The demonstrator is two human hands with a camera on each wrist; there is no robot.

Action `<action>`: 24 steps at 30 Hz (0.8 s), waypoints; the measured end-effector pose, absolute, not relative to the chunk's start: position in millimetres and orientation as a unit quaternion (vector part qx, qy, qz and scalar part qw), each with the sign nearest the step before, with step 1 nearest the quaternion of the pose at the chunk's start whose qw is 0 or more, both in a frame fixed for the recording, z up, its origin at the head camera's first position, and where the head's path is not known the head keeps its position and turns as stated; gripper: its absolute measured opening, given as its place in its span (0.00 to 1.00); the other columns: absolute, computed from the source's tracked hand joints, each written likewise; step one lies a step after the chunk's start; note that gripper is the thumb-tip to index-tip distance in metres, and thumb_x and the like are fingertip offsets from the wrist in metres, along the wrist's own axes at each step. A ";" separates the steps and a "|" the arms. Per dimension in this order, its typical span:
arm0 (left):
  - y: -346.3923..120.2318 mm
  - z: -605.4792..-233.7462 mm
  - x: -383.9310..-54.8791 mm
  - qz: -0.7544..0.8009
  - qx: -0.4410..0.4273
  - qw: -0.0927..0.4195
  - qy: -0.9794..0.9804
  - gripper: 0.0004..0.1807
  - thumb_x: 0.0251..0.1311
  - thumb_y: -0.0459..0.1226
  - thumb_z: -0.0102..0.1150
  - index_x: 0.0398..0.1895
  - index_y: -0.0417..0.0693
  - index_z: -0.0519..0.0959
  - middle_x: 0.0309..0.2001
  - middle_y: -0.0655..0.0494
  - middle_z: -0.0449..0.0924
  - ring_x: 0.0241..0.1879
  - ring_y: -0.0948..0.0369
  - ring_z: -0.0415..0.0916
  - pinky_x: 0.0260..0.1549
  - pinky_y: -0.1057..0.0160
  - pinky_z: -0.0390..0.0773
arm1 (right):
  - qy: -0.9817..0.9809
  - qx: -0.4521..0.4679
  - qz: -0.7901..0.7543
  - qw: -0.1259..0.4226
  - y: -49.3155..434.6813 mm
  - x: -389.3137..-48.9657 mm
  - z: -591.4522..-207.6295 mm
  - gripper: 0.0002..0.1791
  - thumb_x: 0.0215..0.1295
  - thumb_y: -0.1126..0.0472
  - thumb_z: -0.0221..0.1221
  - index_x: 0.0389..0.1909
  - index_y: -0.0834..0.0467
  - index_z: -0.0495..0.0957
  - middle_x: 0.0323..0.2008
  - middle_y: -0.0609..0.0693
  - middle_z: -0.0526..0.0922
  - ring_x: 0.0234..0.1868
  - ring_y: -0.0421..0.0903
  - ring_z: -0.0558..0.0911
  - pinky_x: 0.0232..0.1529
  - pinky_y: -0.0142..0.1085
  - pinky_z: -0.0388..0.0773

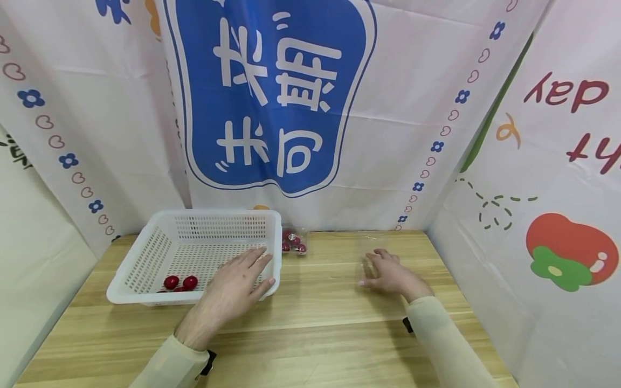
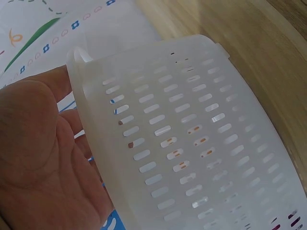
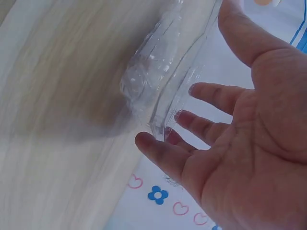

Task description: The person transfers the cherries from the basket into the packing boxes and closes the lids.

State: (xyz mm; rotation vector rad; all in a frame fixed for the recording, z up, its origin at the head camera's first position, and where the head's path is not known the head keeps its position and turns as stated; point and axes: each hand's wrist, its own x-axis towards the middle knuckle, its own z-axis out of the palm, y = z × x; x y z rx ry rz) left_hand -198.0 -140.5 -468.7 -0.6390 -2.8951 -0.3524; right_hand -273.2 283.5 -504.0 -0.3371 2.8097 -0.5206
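My left hand (image 1: pixel 237 283) is over the near right corner of a white perforated plastic basket (image 1: pixel 194 214), its fingers extended. In the left wrist view, the left hand (image 2: pixel 45 143) has fingertips at the basket rim (image 2: pixel 79 72), partly hidden behind it. A few glossy red round fruits (image 1: pixel 190 282) lie at the basket's near side. To the right, my right hand (image 1: pixel 390 274) has its fingers spread around a clear plastic box (image 1: pixel 367 245). The right wrist view shows fingertips (image 3: pixel 194 90) close along the edge of that clear box (image 3: pixel 153 72), the palm away from it.
A small clear pack of dark red fruits (image 1: pixel 295 241) stands just right of the basket. Printed cloth (image 1: pixel 388 134) hangs behind the wooden table (image 1: pixel 310 318) and along both sides.
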 end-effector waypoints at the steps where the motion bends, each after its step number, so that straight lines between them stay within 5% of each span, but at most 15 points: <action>1: -140.5 -468.8 -198.0 -0.118 -0.214 0.078 -0.967 0.34 0.88 0.52 0.64 0.86 0.43 0.77 0.87 0.37 0.74 0.86 0.35 0.74 0.83 0.27 0.78 | 0.968 -0.119 -0.180 0.131 281.4 -272.3 -503.4 0.58 0.75 0.40 0.79 0.92 0.64 0.63 0.93 0.76 0.55 0.91 0.85 0.56 0.86 0.85 0.61; 12: -140.1 -468.4 -198.4 -0.123 -0.214 0.081 -0.966 0.34 0.88 0.52 0.64 0.86 0.43 0.77 0.87 0.37 0.75 0.85 0.35 0.74 0.82 0.27 0.79 | 0.953 -0.177 -0.193 0.154 266.4 -270.5 -501.9 0.53 0.77 0.49 0.78 0.89 0.73 0.64 0.91 0.76 0.60 0.90 0.80 0.64 0.91 0.73 0.66; 24: -141.6 -468.6 -199.2 -0.126 -0.214 0.083 -0.965 0.34 0.87 0.52 0.65 0.85 0.43 0.77 0.87 0.36 0.75 0.85 0.35 0.75 0.82 0.27 0.79 | 0.940 -0.198 -0.221 0.169 253.6 -263.9 -502.5 0.48 0.75 0.57 0.77 0.87 0.72 0.68 0.91 0.74 0.63 0.90 0.76 0.67 0.93 0.69 0.66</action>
